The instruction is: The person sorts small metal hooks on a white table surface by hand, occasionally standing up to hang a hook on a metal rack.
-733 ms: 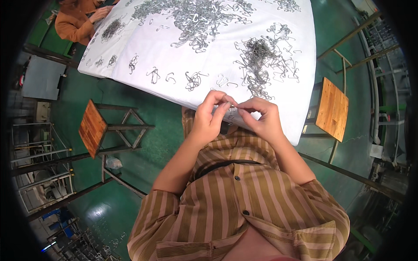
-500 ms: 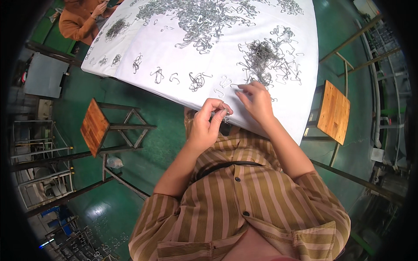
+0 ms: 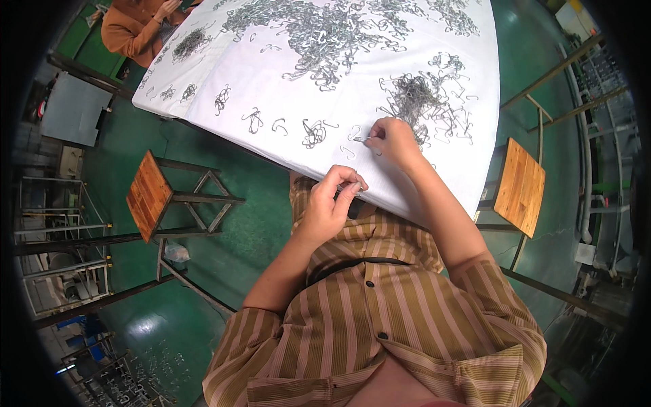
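My left hand (image 3: 331, 201) is at the near edge of the white-covered table, its thumb and fingertips pinched on small metal hooks that the fingers mostly hide. Farther right and over the tabletop, my right hand (image 3: 395, 141) pinches a thin metal hook (image 3: 361, 140) between thumb and forefinger, close to the cloth. A couple of loose bent hooks (image 3: 348, 152) lie just left of my right fingers. Beyond them sits a small clump of hooks (image 3: 314, 133), with a single curved hook (image 3: 279, 125) to its left.
A dark tangle of thin metal pieces (image 3: 415, 95) lies beyond my right hand, hooks scattered round it. A big heap of hooks (image 3: 319, 41) covers the far table (image 3: 234, 57). Wooden-topped stools (image 3: 150, 195) stand either side. Another person's orange-brown sleeve (image 3: 132, 34) shows far left.
My right hand has drawn its fingers together on a hook and shifted slightly left and away from me. My left hand stays pinched near the table edge. The view has shifted slightly.
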Available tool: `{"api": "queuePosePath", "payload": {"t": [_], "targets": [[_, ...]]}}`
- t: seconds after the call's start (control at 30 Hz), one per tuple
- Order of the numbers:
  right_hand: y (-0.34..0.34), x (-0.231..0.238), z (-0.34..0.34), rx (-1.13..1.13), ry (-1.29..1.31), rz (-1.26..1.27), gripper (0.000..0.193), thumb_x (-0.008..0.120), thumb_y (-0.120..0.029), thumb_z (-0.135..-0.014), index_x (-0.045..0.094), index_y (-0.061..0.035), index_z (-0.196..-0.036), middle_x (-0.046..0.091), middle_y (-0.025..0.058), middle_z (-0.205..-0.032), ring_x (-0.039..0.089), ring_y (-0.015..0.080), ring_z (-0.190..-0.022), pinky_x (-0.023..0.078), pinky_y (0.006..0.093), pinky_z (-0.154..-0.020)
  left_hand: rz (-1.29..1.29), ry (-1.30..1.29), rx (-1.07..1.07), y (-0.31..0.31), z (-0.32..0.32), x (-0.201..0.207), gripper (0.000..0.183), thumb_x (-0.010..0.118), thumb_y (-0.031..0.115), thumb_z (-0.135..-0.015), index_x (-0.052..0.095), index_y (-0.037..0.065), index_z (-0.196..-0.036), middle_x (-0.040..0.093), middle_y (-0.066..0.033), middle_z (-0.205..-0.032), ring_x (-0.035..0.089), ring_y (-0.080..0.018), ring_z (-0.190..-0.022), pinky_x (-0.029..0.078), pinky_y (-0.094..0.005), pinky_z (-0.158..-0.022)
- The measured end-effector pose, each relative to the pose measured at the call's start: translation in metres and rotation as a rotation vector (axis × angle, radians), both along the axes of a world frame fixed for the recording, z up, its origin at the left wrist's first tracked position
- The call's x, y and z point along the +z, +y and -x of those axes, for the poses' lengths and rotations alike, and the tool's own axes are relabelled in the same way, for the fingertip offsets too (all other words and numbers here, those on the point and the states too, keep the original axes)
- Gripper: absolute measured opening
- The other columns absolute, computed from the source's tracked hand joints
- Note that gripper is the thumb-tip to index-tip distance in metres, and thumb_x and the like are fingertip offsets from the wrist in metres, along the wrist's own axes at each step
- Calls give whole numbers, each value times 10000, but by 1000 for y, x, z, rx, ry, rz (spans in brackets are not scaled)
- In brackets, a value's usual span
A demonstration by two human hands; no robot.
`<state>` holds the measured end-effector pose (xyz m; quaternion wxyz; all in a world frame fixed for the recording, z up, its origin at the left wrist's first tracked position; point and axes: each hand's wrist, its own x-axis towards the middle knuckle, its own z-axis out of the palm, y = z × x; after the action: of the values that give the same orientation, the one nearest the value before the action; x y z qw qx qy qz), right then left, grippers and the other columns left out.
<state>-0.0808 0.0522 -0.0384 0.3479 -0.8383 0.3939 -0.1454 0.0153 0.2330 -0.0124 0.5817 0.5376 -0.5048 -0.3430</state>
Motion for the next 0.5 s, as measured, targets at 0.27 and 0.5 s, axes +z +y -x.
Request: {"api": "queuePosePath", "payload": {"t": [0.27,0.5], "targets": [[41,20,32,-73,-556,-606,135,751,-112,-734,672,-5,-758,570,-24,-644,438,42,-603,362,206,-551,-73,-39,62,-6,3,-4,56,488,23,-903,497,-25,-929,623,-88,-830,574,-121,-787,468,-264,-741],[70,27,47,-70,-597,-410,80,737,-67,-726,682,-20,-759,604,-12,-673,463,52,-615,380,207,-580,-140,-80,40,-7,12,-2,57,532,25,-879,512,-19,-909,617,-102,-793,607,-184,-729,475,-286,-677]]}}
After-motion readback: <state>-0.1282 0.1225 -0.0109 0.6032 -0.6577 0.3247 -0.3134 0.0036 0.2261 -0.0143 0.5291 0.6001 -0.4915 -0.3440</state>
